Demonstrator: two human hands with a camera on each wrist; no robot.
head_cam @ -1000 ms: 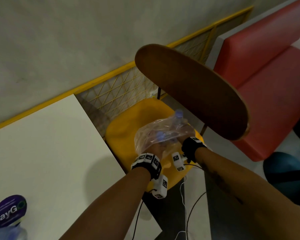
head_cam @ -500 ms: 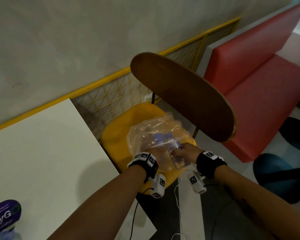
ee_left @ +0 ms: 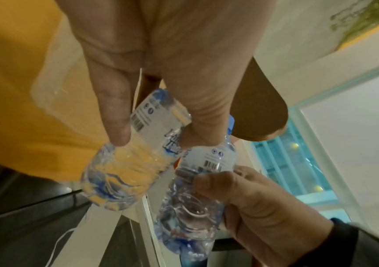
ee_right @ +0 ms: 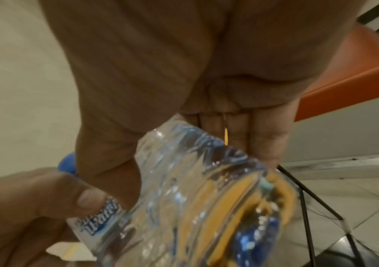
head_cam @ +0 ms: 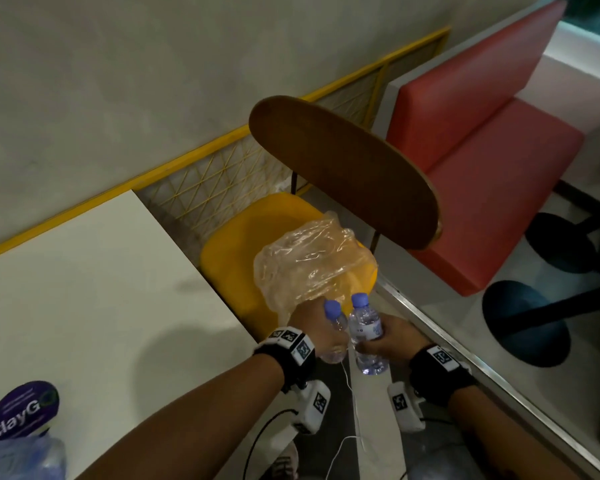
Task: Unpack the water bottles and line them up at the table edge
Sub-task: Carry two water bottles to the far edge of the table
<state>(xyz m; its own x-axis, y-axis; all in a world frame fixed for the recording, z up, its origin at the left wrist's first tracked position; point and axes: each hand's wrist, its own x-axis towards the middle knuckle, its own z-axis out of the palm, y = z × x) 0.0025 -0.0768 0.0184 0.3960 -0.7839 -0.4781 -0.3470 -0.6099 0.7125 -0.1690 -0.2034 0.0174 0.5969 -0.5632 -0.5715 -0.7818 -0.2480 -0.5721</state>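
Left hand (head_cam: 321, 327) and right hand (head_cam: 392, 341) each grip a bottle (head_cam: 366, 332); I carry both upright to the counter (head_cam: 94, 306), clearing the wrap (head_cam: 309, 265), set down at its edge.

Clear water bottle (ee_right: 195, 198) in the right hand (ee_right: 160, 72), left hand (ee_right: 23, 207) alongside.
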